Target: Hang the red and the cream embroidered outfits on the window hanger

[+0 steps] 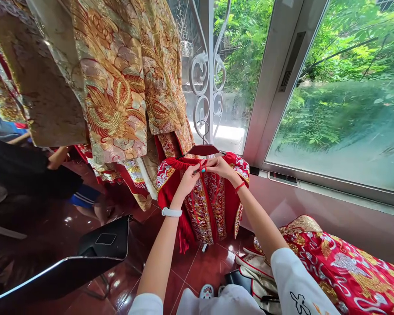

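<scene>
A red jacket (200, 205) with gold and silver embroidery hangs in front of me on a dark hanger (204, 150), hooked on the white window ironwork. At the middle of its gathered neckline, my left hand (191, 177) and my right hand (220, 168) meet, fingertips pinched. A thin red cord (201, 163) shows between their fingers, and its strands dangle down the front. Something turquoise sits at the fingertips, a ring or bead; I cannot tell which. Red fringe (184, 232) hangs at the jacket's lower left.
Gold embroidered garments (114, 87) hang close by at the upper left. A black chair (105, 238) stands at the lower left, with a person (22, 170) beyond it. Red embroidered fabric (344, 267) is heaped at the right. A phone (283, 178) lies on the window sill.
</scene>
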Action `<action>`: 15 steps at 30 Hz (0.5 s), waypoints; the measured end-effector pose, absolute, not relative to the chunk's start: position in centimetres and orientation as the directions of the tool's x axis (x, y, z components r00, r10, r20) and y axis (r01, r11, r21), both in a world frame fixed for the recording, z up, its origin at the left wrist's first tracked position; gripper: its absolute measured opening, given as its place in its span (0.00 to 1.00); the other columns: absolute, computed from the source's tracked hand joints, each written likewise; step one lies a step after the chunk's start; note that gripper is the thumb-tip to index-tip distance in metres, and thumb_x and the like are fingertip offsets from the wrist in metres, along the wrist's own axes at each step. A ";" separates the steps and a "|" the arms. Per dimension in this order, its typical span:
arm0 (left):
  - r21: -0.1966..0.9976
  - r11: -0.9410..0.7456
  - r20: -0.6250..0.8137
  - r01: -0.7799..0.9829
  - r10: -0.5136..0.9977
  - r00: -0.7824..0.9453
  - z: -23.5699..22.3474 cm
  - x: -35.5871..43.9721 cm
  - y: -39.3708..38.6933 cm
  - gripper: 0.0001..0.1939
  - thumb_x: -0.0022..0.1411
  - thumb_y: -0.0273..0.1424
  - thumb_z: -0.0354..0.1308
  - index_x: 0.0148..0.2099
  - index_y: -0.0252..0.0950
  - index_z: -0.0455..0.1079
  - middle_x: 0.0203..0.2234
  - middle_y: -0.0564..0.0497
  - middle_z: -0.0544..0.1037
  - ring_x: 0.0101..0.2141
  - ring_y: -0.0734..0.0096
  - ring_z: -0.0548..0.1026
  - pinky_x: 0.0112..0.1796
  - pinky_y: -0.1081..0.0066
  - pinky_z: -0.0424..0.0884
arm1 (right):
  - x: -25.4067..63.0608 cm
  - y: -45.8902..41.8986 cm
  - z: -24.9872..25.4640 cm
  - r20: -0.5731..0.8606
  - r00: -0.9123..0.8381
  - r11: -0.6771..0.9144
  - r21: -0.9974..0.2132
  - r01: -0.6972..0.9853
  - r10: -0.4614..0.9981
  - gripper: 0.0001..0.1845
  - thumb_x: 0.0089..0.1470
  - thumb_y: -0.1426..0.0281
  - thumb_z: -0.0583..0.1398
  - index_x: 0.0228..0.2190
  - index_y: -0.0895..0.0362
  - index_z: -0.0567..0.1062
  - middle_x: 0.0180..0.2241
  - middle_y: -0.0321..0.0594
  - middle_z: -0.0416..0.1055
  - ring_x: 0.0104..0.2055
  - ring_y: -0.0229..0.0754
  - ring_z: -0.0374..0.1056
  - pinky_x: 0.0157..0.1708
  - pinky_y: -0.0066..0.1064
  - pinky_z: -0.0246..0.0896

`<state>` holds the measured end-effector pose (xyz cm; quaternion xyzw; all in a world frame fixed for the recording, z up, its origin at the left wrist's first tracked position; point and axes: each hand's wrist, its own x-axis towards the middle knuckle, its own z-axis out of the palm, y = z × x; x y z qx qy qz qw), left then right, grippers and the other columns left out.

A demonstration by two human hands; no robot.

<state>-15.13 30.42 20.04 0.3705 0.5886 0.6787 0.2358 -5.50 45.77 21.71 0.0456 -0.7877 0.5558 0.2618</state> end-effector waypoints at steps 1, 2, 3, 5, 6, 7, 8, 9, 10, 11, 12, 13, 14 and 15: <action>0.961 -0.184 0.274 0.207 0.743 -0.611 19.9 -15.3 30.6 0.17 0.54 0.23 0.64 0.47 0.37 0.79 0.28 0.54 0.70 0.27 0.77 0.63 0.30 0.78 0.63 | -5.5 45.6 21.8 0.460 -0.866 0.377 -0.850 -0.367 0.194 0.21 0.43 0.50 0.69 0.22 0.56 0.83 0.27 0.44 0.78 0.31 0.42 0.68 0.31 0.34 0.64; 0.941 -0.172 0.319 0.291 0.737 -0.596 19.7 -15.4 30.8 0.16 0.55 0.22 0.62 0.46 0.37 0.80 0.29 0.54 0.70 0.30 0.75 0.65 0.34 0.76 0.65 | -5.4 45.5 21.9 0.465 -0.869 0.378 -0.845 -0.377 0.172 0.21 0.44 0.51 0.69 0.22 0.56 0.82 0.27 0.44 0.78 0.32 0.43 0.69 0.33 0.34 0.65; 0.920 -0.158 0.352 0.359 0.738 -0.576 19.5 -15.5 30.9 0.15 0.56 0.21 0.59 0.44 0.37 0.80 0.29 0.53 0.69 0.32 0.73 0.66 0.38 0.75 0.66 | -5.4 45.3 22.0 0.475 -0.867 0.381 -0.837 -0.393 0.150 0.20 0.46 0.51 0.68 0.22 0.57 0.82 0.26 0.44 0.78 0.33 0.43 0.69 0.34 0.35 0.66; 0.889 -0.140 0.386 0.437 0.742 -0.548 18.9 -15.6 31.0 0.16 0.58 0.20 0.56 0.44 0.38 0.80 0.29 0.54 0.67 0.33 0.72 0.67 0.40 0.72 0.67 | -5.2 45.0 22.0 0.495 -0.861 0.388 -0.820 -0.420 0.116 0.19 0.49 0.53 0.66 0.22 0.57 0.82 0.27 0.44 0.78 0.34 0.43 0.69 0.37 0.35 0.66; 0.876 -0.142 0.401 0.460 0.743 -0.536 18.6 -15.6 31.0 0.17 0.59 0.20 0.55 0.45 0.38 0.79 0.29 0.54 0.66 0.32 0.72 0.66 0.41 0.71 0.67 | -5.1 44.8 22.0 0.497 -0.861 0.396 -0.816 -0.422 0.106 0.18 0.50 0.55 0.65 0.22 0.57 0.82 0.26 0.43 0.77 0.34 0.42 0.68 0.37 0.34 0.66; 0.865 -0.149 0.418 0.478 0.741 -0.526 18.4 -15.6 31.0 0.17 0.60 0.21 0.53 0.46 0.38 0.79 0.30 0.54 0.66 0.32 0.72 0.66 0.41 0.71 0.67 | -5.0 44.7 22.0 0.493 -0.863 0.406 -0.814 -0.415 0.106 0.18 0.51 0.57 0.65 0.21 0.57 0.81 0.25 0.42 0.76 0.32 0.41 0.68 0.36 0.34 0.65; 0.856 -0.156 0.434 0.493 0.735 -0.521 18.1 -15.6 31.0 0.18 0.60 0.21 0.53 0.47 0.38 0.78 0.31 0.54 0.65 0.33 0.72 0.66 0.42 0.70 0.67 | -4.9 44.5 21.9 0.488 -0.864 0.418 -0.814 -0.402 0.119 0.17 0.52 0.58 0.64 0.20 0.58 0.80 0.24 0.40 0.75 0.31 0.40 0.67 0.35 0.33 0.64; 0.846 -0.162 0.450 0.508 0.728 -0.518 17.9 -15.5 31.0 0.18 0.61 0.21 0.52 0.47 0.38 0.78 0.31 0.54 0.65 0.33 0.72 0.66 0.42 0.70 0.67 | -4.8 44.4 21.8 0.486 -0.863 0.429 -0.815 -0.389 0.142 0.17 0.51 0.60 0.64 0.19 0.58 0.80 0.23 0.40 0.74 0.31 0.40 0.66 0.34 0.32 0.63; 0.836 -0.166 0.466 0.523 0.719 -0.516 17.7 -15.5 31.1 0.18 0.61 0.21 0.51 0.48 0.38 0.78 0.31 0.53 0.64 0.34 0.72 0.66 0.43 0.70 0.67 | -4.8 44.4 21.7 0.484 -0.858 0.437 -0.818 -0.374 0.170 0.16 0.51 0.62 0.63 0.18 0.58 0.79 0.22 0.39 0.73 0.30 0.40 0.66 0.33 0.31 0.63; 0.826 -0.168 0.479 0.537 0.710 -0.515 17.6 -15.5 31.1 0.18 0.62 0.20 0.51 0.48 0.38 0.78 0.32 0.53 0.64 0.34 0.72 0.66 0.44 0.70 0.67 | -4.9 44.3 21.6 0.482 -0.852 0.442 -0.822 -0.360 0.202 0.15 0.50 0.63 0.63 0.18 0.58 0.78 0.22 0.39 0.73 0.30 0.40 0.66 0.33 0.31 0.62; 0.817 -0.169 0.492 0.551 0.703 -0.513 17.5 -15.5 31.2 0.18 0.62 0.20 0.51 0.48 0.37 0.78 0.32 0.53 0.64 0.34 0.72 0.67 0.44 0.70 0.67 | -5.0 44.3 21.4 0.480 -0.845 0.444 -0.826 -0.346 0.235 0.14 0.49 0.64 0.63 0.18 0.59 0.79 0.23 0.39 0.73 0.31 0.40 0.66 0.33 0.31 0.61; 0.808 -0.172 0.503 0.564 0.699 -0.508 17.5 -15.5 31.2 0.18 0.62 0.21 0.51 0.48 0.38 0.78 0.32 0.53 0.63 0.34 0.72 0.67 0.45 0.70 0.67 | -5.1 44.2 21.3 0.478 -0.838 0.447 -0.831 -0.333 0.264 0.13 0.48 0.65 0.63 0.19 0.59 0.79 0.23 0.39 0.74 0.31 0.40 0.66 0.33 0.31 0.61; 0.797 -0.175 0.515 0.577 0.696 -0.501 17.5 -15.5 31.2 0.17 0.63 0.21 0.51 0.48 0.38 0.78 0.32 0.53 0.63 0.34 0.72 0.67 0.45 0.69 0.67 | -5.2 44.2 21.1 0.475 -0.832 0.450 -0.833 -0.321 0.287 0.12 0.48 0.65 0.63 0.19 0.59 0.79 0.24 0.39 0.74 0.30 0.40 0.66 0.32 0.31 0.60; 0.785 -0.177 0.530 0.593 0.689 -0.495 17.6 -15.4 31.2 0.16 0.64 0.22 0.52 0.48 0.38 0.78 0.32 0.53 0.63 0.35 0.71 0.67 0.46 0.69 0.67 | -5.3 44.2 21.0 0.475 -0.826 0.455 -0.834 -0.312 0.303 0.12 0.48 0.65 0.63 0.20 0.59 0.80 0.24 0.39 0.74 0.30 0.39 0.65 0.31 0.31 0.60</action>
